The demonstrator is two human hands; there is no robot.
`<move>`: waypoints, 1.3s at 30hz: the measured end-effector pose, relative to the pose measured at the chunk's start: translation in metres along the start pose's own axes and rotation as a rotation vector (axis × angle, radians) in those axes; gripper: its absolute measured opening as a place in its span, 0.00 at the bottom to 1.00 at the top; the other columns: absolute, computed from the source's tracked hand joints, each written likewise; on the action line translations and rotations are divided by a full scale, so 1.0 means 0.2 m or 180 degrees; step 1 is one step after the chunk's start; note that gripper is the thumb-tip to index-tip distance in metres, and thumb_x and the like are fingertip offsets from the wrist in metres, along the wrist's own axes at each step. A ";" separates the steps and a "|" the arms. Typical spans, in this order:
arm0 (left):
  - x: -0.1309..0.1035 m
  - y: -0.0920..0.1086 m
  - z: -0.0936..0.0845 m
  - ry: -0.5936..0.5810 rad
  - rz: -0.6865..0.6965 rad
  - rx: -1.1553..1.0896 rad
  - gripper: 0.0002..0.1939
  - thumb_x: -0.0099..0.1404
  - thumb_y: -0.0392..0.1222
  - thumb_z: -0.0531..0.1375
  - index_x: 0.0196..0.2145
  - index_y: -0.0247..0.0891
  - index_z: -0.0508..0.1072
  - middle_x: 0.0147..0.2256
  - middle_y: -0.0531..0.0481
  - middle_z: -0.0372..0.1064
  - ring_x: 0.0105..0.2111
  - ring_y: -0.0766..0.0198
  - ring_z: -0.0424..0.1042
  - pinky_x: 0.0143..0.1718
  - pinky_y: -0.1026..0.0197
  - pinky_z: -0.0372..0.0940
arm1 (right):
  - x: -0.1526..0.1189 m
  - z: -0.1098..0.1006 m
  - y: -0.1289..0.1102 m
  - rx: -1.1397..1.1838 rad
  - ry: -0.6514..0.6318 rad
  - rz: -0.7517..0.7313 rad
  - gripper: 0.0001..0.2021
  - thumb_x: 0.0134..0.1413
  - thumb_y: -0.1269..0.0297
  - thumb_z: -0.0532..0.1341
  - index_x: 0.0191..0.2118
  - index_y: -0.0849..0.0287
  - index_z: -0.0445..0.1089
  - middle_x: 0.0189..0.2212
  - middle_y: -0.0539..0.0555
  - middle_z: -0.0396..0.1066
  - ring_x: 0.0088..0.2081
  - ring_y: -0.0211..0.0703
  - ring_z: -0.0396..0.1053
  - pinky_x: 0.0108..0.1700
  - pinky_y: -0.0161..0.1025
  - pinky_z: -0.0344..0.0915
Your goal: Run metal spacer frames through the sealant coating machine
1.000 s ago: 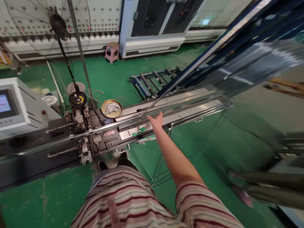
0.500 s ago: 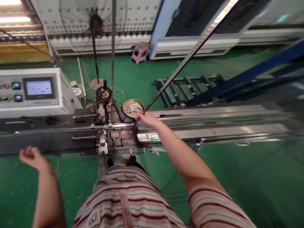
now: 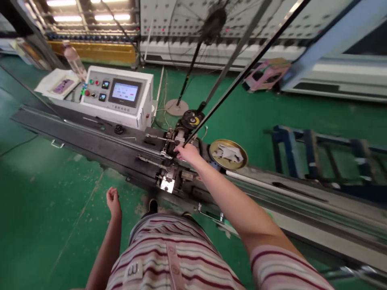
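My right hand [image 3: 188, 154] is closed on the lower end of a long dark metal strip [image 3: 231, 90], which rises steeply toward the upper right. That hand is over the roller mechanism [image 3: 180, 137] on the long dark bench [image 3: 99, 147], just below the black handwheel [image 3: 192, 119]. My left hand [image 3: 113, 197] hangs over the floor in front of the bench, fingers curled, and touches nothing; whether something small is between its fingers cannot be made out. A round brass-coloured tray [image 3: 243, 162] with crumpled pale cloth [image 3: 229, 153] lies to the right of my right hand.
A control box [image 3: 145, 102] with a lit screen [image 3: 124, 92] stands behind the bench at left, near a bottle [image 3: 74, 60]. Behind are a round-based stand [image 3: 177, 107] and a pink stool [image 3: 267, 73]. A blue rack [image 3: 292, 153] is at right.
The view has swung left. My right hand, still on the strip, has moved left from beside the tray to the roller mechanism. My left hand is now nearer my body.
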State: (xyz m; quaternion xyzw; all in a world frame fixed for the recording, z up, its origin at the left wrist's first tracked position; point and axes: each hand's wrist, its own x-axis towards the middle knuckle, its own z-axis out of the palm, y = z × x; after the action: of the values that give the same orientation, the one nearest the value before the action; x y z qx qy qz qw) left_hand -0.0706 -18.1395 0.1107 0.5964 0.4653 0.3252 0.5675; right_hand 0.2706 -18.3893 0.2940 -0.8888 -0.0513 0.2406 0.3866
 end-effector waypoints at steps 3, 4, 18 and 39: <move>0.01 0.02 -0.07 -0.0018 0.0038 -0.0136 0.24 0.60 0.48 0.62 0.53 0.40 0.68 0.46 0.45 0.69 0.43 0.63 0.70 0.43 0.62 0.65 | 0.03 0.20 -0.18 -0.0001 -0.0110 -0.0180 0.16 0.57 0.65 0.53 0.40 0.63 0.78 0.29 0.56 0.77 0.30 0.41 0.76 0.42 0.37 0.70; 0.01 0.04 -0.07 -0.0032 0.0061 -0.0168 0.24 0.60 0.48 0.62 0.53 0.40 0.68 0.46 0.45 0.69 0.43 0.63 0.70 0.44 0.61 0.65 | 0.03 0.26 -0.23 0.0001 -0.0136 -0.0232 0.16 0.57 0.65 0.53 0.40 0.63 0.78 0.29 0.56 0.77 0.30 0.41 0.76 0.43 0.37 0.70; -0.19 0.39 -0.25 -0.0589 0.0631 -0.0255 0.19 0.64 0.46 0.60 0.52 0.40 0.69 0.45 0.44 0.70 0.41 0.62 0.71 0.49 0.58 0.65 | -0.58 0.07 -0.48 0.0417 -0.0099 -0.0390 0.14 0.58 0.63 0.55 0.36 0.64 0.77 0.27 0.56 0.76 0.27 0.42 0.75 0.35 0.35 0.71; -3.04 1.14 -0.85 -0.3897 0.2254 -0.0158 0.38 0.65 0.46 0.60 0.68 0.59 0.49 0.69 0.50 0.45 0.68 0.54 0.50 0.69 0.45 0.48 | -3.46 -0.03 1.55 -0.1257 0.0342 0.0168 0.20 0.62 0.63 0.50 0.45 0.65 0.77 0.43 0.67 0.76 0.46 0.57 0.75 0.46 0.45 0.68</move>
State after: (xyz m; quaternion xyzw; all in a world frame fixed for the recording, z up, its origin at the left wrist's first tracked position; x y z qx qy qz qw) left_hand -0.3998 -18.6200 0.4446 0.7745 -0.1669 0.1070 0.6007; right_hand -0.3652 -18.8012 0.3446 -0.9600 -0.0534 0.1881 0.2006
